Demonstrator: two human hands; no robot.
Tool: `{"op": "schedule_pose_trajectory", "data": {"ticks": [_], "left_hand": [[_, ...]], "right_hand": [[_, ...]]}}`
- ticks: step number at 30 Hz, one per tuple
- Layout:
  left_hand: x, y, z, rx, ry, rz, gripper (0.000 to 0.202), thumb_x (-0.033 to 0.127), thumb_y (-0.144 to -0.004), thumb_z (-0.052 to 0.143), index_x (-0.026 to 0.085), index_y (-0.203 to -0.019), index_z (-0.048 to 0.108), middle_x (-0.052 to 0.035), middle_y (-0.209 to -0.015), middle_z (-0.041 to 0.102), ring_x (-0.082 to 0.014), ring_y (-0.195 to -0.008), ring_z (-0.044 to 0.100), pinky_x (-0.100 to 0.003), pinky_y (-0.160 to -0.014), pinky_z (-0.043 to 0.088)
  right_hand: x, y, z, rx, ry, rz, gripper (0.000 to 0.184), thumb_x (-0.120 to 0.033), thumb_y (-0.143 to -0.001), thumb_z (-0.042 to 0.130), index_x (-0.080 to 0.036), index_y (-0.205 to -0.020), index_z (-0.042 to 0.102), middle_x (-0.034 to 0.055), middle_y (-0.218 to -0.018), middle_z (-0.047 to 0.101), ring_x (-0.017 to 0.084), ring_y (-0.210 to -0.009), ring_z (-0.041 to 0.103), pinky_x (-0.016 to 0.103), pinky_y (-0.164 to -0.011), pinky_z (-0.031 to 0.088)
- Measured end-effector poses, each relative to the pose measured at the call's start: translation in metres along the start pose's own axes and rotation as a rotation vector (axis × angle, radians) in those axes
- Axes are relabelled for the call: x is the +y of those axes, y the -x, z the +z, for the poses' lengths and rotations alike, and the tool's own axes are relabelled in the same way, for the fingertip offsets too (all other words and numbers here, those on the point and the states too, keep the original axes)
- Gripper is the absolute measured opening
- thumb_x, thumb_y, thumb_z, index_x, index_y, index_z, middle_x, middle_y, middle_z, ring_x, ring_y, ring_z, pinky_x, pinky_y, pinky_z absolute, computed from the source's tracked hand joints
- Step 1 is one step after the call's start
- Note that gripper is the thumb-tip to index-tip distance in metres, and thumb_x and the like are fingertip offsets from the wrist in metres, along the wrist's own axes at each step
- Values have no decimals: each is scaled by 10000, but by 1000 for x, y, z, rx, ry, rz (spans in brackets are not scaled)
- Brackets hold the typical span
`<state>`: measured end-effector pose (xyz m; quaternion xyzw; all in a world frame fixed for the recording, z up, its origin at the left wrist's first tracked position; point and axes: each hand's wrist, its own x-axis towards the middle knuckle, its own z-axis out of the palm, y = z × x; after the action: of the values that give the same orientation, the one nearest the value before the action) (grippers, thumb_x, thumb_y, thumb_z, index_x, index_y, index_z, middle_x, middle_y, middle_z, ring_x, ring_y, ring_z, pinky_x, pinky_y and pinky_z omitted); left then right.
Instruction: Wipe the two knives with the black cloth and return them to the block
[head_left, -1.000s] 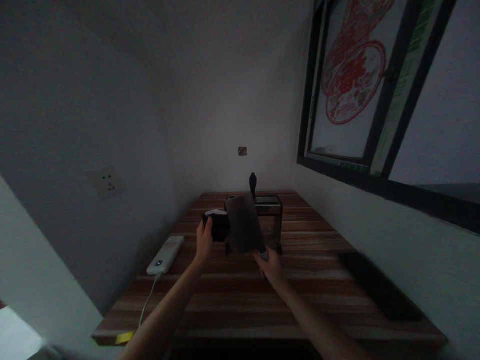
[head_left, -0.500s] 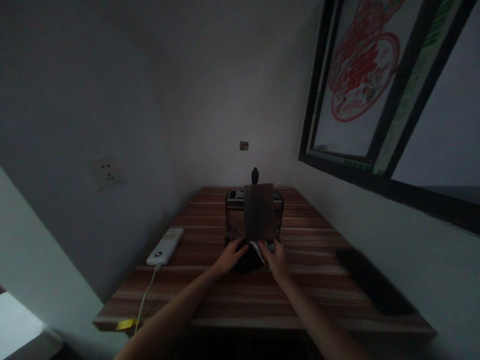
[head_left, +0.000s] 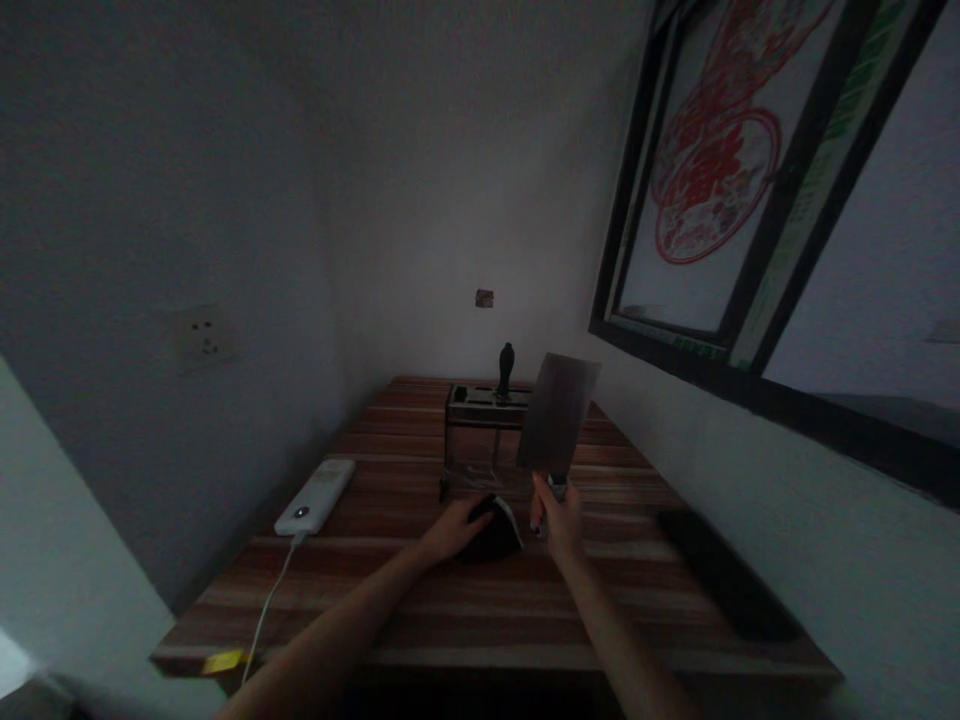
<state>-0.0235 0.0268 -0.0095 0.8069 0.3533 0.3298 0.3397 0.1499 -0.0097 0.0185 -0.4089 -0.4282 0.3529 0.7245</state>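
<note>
My right hand [head_left: 556,510] grips the handle of a cleaver [head_left: 559,412], whose broad grey blade stands upright and leans to the right. My left hand [head_left: 456,528] is closed on a dark cloth [head_left: 491,535] with a pale edge, low over the table. Behind both hands stands a knife rack [head_left: 484,412] with a dark metal frame and a slotted top. A black-handled knife [head_left: 506,368] sticks up out of the rack, its blade mostly hidden. The cleaver's blade overlaps the rack's right end in view.
A white power bank [head_left: 315,497] with a white cable lies left on the striped wooden table [head_left: 405,630]. At the right lies a flat dark slab [head_left: 727,575]. Yellow tape [head_left: 223,661] marks the front left corner. Walls enclose the table, and a framed window [head_left: 697,200] is at the right.
The cleaver has moved right, away from the cloth, and now tilts right, uncovering the rack's middle. My left hand with the cloth is now apart from my right hand.
</note>
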Motion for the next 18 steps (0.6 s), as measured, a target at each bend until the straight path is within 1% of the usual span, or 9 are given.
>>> {"op": "schedule_pose_trajectory", "data": {"ticks": [3,7,9,12,14,16,18], "left_hand": [[2,1,0,-16,-2,-7,393,337,-803,453,174,-1150,538,-60,-1144,594,-203,-1069,528,-334,-966,359],[6,2,-2,5,-23,11,414,340,-801,457,166,-1171,521,-63,-1167,579,-197,-1088,515,-322,-980,346],[7,2,-2,1,-26,22,402,339,-807,447,173,-1164,526,-54,-1158,585,-191,-1082,519,-314,-976,350],[7,3,-3,-24,-35,18,406,344,-809,442,172,-1168,522,-50,-1155,588,-189,-1078,523,-308,-968,359],[6,3,-2,-25,-43,8,425,356,-806,445,167,-1181,512,-55,-1162,583,-193,-1080,522,-307,-967,360],[5,3,-1,-26,-44,5,432,369,-805,446,172,-1184,510,-55,-1155,587,-196,-1070,528,-310,-962,365],[4,3,-1,-24,-45,5,427,373,-803,446,188,-1182,512,-50,-1152,590,-200,-1065,531,-320,-960,367]], "right_hand": [[-9,-4,-4,11,-55,3,307,-435,-696,626,-194,-641,443,-105,-374,386,53,-282,324,171,-287,263],[-27,-12,-13,2,-57,-20,355,-459,-711,597,-193,-570,409,-90,-381,391,50,-294,337,171,-298,279],[-39,-15,-19,9,-54,-45,316,-438,-696,620,-194,-619,434,-96,-395,396,48,-300,338,166,-301,287],[-62,-19,-29,-33,-79,-46,270,-415,-702,620,-215,-745,444,-101,-442,426,55,-319,359,157,-299,299],[-80,-19,-35,-89,-92,-44,248,-424,-744,567,-222,-761,424,-91,-473,446,60,-334,380,155,-301,310],[-99,-19,-38,-114,-73,-47,246,-440,-769,525,-221,-757,415,-82,-491,451,61,-342,390,156,-303,317],[-117,-20,-37,-125,-40,-64,266,-456,-769,521,-213,-739,417,-74,-497,446,63,-351,401,158,-303,320]]}}
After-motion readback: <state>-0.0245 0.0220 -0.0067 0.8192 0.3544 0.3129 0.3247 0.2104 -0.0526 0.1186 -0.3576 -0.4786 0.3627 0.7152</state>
